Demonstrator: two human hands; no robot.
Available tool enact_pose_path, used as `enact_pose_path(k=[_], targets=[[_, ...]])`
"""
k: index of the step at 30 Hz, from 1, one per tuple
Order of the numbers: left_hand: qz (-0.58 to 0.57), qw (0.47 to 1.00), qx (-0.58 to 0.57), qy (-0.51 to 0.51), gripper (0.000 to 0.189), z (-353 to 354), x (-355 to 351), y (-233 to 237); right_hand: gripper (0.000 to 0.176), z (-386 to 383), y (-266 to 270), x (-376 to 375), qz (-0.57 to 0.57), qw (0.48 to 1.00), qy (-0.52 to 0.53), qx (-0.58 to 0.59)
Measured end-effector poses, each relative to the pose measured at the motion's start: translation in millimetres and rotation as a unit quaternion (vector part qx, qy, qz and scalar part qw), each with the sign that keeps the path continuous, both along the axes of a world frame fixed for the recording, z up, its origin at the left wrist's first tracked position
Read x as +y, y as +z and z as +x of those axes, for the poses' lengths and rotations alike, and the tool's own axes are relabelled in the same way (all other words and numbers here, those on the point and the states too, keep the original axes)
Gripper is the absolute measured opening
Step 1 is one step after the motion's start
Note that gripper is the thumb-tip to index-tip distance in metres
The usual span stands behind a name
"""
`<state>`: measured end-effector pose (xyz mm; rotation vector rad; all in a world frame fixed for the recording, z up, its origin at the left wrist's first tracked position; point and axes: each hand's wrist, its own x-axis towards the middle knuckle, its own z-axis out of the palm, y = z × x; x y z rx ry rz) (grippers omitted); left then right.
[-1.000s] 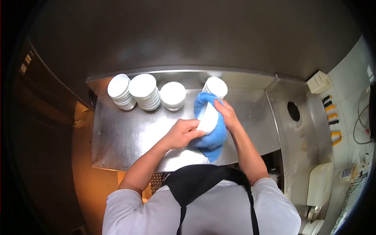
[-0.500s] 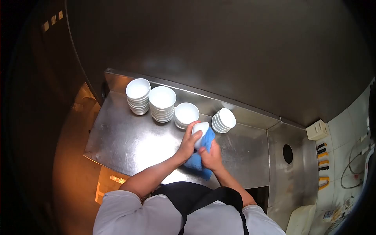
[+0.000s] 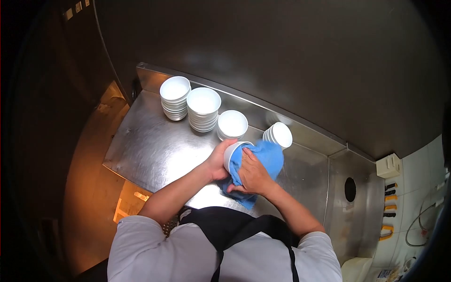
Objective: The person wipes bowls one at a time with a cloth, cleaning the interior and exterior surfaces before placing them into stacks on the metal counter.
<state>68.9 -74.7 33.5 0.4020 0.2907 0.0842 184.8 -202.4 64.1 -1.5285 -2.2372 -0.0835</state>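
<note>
My left hand [image 3: 218, 160] is wrapped round the outside of a white bowl [image 3: 229, 156], held tilted above the metal counter. A blue cloth [image 3: 269, 157] covers much of the bowl's opening and hangs down below it. My right hand [image 3: 252, 174] presses the cloth into the bowl with its fingers; part of the cloth is bunched under the palm. Just behind the held bowl stands a short stack of white bowls [image 3: 233, 124]. The cloth partly hides a leaning stack of white bowls [image 3: 282, 135] to the right.
Two taller bowl stacks, the left one [image 3: 175, 88] and its neighbour [image 3: 203, 101], stand along the back ledge of the steel counter [image 3: 136, 141]. At right, the steel surface has a dark round hole [image 3: 350, 189]. Knives with yellow and black handles [image 3: 390, 207] hang by the tiled wall.
The bowl has been turned so its opening faces my right hand. The cloth has spread over the rim, and my right hand has moved from the bowl's outside to its inside.
</note>
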Motion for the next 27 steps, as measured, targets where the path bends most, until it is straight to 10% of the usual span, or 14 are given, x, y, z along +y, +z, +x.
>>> enact_pose_path(k=[3, 7, 10, 14, 15, 20, 24, 27], targets=[[0.131, 0.99, 0.012, 0.058, 0.049, -0.6, -1.0, -5.3, 0.057, -0.5, -26.9, 2.7, 0.06, 0.995, -0.076, 0.005], [0.235, 0.948, 0.022, 0.212, 0.041, -4.2, -9.9, -14.0, 0.052, -37.9, -24.4, -3.6, -0.188, 0.843, -0.181, 0.47], [0.171, 0.962, 0.012, 0.211, 0.038, -6.1, -9.6, -22.1, 0.051, -30.5, -24.3, -10.0, -0.204, 0.882, -0.117, 0.409], [0.115, 0.98, 0.058, 0.151, 0.037, -7.1, -9.0, -6.5, 0.045, -11.4, -46.1, -2.2, 0.035, 0.997, -0.059, 0.03], [0.15, 0.971, 0.061, 0.176, 0.037, -3.0, -11.7, -11.1, 0.044, -15.1, -42.6, -4.5, -0.043, 0.984, -0.097, 0.142], [0.336, 0.913, -0.016, 0.229, 0.037, -7.5, -25.4, -20.6, 0.041, -33.3, -10.2, -15.5, -0.228, 0.704, -0.147, 0.656], [0.204, 0.964, 0.042, 0.165, 0.043, -5.8, -19.8, -11.1, 0.041, -26.0, -43.1, -11.5, 0.04, 0.986, -0.049, 0.156], [0.271, 0.944, 0.084, 0.166, 0.05, -3.1, -29.5, -20.6, 0.041, -19.0, -50.7, -21.8, -0.095, 0.954, -0.165, 0.23]])
